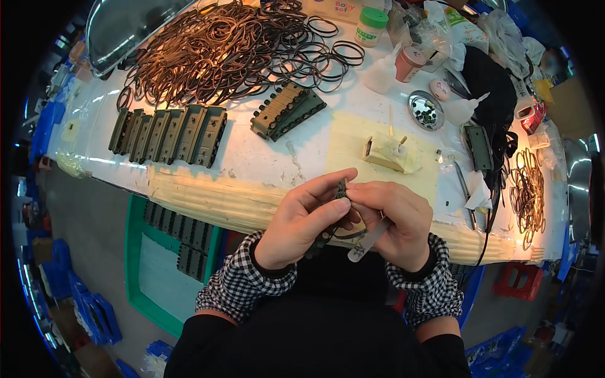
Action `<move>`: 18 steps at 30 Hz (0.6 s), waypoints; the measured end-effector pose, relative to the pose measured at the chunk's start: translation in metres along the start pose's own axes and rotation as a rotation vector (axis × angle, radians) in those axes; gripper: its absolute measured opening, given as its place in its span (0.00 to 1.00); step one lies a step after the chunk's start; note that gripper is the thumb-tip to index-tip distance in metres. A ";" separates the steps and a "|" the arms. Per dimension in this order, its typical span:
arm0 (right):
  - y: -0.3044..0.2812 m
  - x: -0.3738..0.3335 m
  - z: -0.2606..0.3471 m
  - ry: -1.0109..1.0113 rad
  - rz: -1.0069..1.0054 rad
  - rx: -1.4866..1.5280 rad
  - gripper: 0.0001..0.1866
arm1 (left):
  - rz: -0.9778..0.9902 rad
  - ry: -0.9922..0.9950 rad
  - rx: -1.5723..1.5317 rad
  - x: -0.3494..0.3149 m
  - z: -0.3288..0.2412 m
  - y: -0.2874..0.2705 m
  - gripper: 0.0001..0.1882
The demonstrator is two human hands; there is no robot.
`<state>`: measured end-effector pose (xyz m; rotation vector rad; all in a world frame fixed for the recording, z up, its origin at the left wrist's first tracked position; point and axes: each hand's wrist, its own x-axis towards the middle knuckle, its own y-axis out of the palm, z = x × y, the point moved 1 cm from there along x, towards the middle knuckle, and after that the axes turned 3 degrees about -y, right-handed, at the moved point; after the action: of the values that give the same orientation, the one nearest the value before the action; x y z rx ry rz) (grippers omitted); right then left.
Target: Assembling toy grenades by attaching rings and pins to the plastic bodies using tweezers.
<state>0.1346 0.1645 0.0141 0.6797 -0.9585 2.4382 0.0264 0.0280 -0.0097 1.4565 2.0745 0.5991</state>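
Just over the table's near edge my two hands meet at the fingertips. My left hand (pixel 291 228) is closed around a small dark green part (pixel 341 191), whose top shows between thumb and forefinger. Its lower portion is mostly hidden, so its kind cannot be told. The fingertips of my right hand (pixel 403 217) pinch close against that part. A flat, pale strip (pixel 364 247) sticks out below the right fingers, held in that hand. A thin loop with a light band (pixel 350 237) hangs between the palms, partly covered.
Black rubber loops (pixel 214 53) are heaped at the back left. Olive toy-vehicle hulls with small wheels (pixel 170 135) stand in a row, with two more (pixel 287 112) stacked nearby. At right are a taped block (pixel 384 153), a metal dish (pixel 425 101) and tweezers (pixel 463 183). A green bin (pixel 133 271) sits below left.
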 end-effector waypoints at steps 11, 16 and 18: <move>-0.004 -0.002 0.000 -0.071 0.023 -0.093 0.20 | -0.012 -0.006 -0.134 0.001 0.004 0.004 0.26; -0.003 -0.003 -0.003 -0.025 0.007 -0.048 0.19 | -0.020 0.046 -0.053 0.001 0.001 0.004 0.27; -0.002 -0.003 -0.004 -0.032 -0.013 -0.018 0.18 | -0.005 0.015 -0.080 -0.001 -0.002 0.005 0.26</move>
<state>0.1368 0.1677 0.0112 0.7189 -0.9839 2.4118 0.0289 0.0288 -0.0055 1.4056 2.0408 0.6847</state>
